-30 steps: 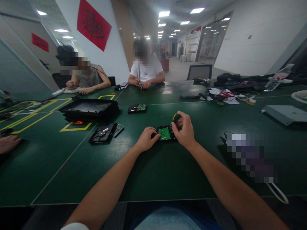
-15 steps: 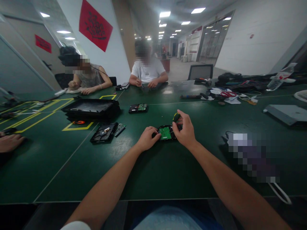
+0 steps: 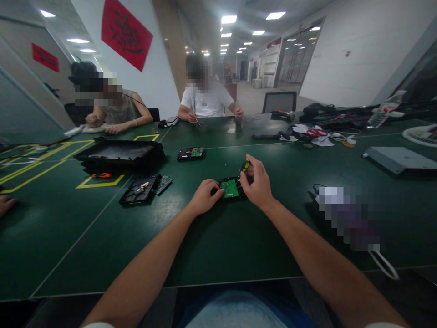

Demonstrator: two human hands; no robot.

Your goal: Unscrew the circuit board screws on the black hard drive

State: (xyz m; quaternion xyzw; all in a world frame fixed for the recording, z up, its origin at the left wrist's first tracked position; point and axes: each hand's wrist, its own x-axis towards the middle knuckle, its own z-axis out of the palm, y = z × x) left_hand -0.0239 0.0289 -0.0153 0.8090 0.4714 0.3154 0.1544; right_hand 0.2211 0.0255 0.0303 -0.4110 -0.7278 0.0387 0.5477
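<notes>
A hard drive [image 3: 230,188] with a green circuit board facing up lies flat on the dark green table in front of me. My left hand [image 3: 205,197] grips its left edge, the thumb by the board and the other fingers bent around the side. Held in my right hand [image 3: 258,183] is a screwdriver [image 3: 245,165] with a yellow and black handle. It stands roughly upright over the drive's right end; fingers hide its tip, so I cannot tell whether it touches a screw.
To the left lie an opened black casing [image 3: 140,189] and a small circuit board [image 3: 164,185]. Further back are another hard drive [image 3: 191,153] and stacked black trays [image 3: 121,154]. A blurred pouch [image 3: 348,218] and a grey metal box [image 3: 403,159] sit rightward. Two people sit opposite.
The view has shifted slightly, so most things appear further left. Both my hands keep their hold on the drive and screwdriver. The person opposite in white has moved one hand outward.
</notes>
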